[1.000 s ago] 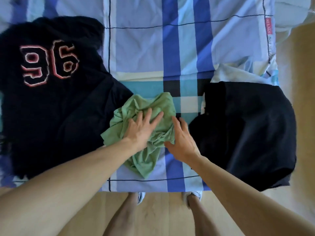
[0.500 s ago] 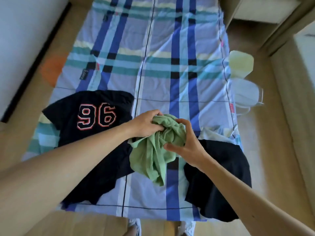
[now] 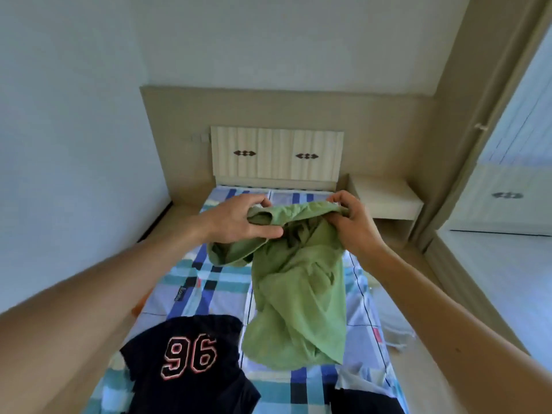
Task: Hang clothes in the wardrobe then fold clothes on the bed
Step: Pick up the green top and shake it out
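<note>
Bedroom fittings behind the bed
A cream ribbed headboard [image 3: 277, 153] with two dark ornaments sits centre frame; a pale bedside table [image 3: 385, 196] stands right of it, beige wall panelling [image 3: 298, 110] behind, white wall [image 3: 74, 115] at left

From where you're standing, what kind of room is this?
Most likely a bedroom: a bed with a plaid sheet, a headboard against the wall, and a bedside table beside it.

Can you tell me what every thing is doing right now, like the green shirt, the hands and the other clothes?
Green shirt: crumpled, held up above the bed, hanging down.
Left hand: shut on the green shirt's top edge.
Right hand: shut on the green shirt's top edge.
96 shirt: lying unfolded on the bed.
Dark garment: lying on the bed, mostly out of view.
Bed: covered by a plaid sheet.
Wardrobe door: closed.
</note>
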Action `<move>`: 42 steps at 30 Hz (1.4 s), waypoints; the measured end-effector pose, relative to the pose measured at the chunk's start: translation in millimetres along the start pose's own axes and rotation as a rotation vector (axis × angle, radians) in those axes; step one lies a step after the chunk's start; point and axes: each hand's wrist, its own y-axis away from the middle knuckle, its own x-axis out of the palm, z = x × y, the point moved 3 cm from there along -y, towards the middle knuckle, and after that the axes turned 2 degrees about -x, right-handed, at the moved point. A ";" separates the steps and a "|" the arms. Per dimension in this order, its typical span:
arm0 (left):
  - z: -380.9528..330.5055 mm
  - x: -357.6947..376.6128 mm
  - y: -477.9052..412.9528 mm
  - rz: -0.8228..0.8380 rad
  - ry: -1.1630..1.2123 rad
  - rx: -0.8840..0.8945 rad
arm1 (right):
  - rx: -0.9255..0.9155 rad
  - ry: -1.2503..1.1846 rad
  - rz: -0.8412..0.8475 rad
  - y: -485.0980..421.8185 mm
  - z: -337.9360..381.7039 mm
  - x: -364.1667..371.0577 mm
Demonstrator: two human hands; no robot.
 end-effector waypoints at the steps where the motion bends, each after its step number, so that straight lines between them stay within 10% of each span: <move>1: -12.8 -17.3 7.0 -0.023 -0.025 0.036 | -0.056 0.015 -0.020 -4.8 22.3 -6.0; 10: -69.2 -86.3 29.3 -0.112 -0.155 0.125 | -0.223 0.108 0.038 -1.4 104.2 -32.7; 20: -118.5 -88.9 28.8 -0.171 0.454 -0.004 | -0.466 0.193 -0.063 17.4 151.2 -26.5; 23: -124.2 -86.6 30.6 -0.082 0.577 -0.009 | -0.390 0.103 0.283 30.5 164.9 0.7; 30: -123.4 -97.2 50.8 0.173 0.620 0.184 | -0.345 0.025 0.134 22.6 167.6 13.2; 42: -154.0 -108.8 55.5 -0.421 0.324 0.062 | -0.202 -0.234 0.221 23.9 171.6 8.4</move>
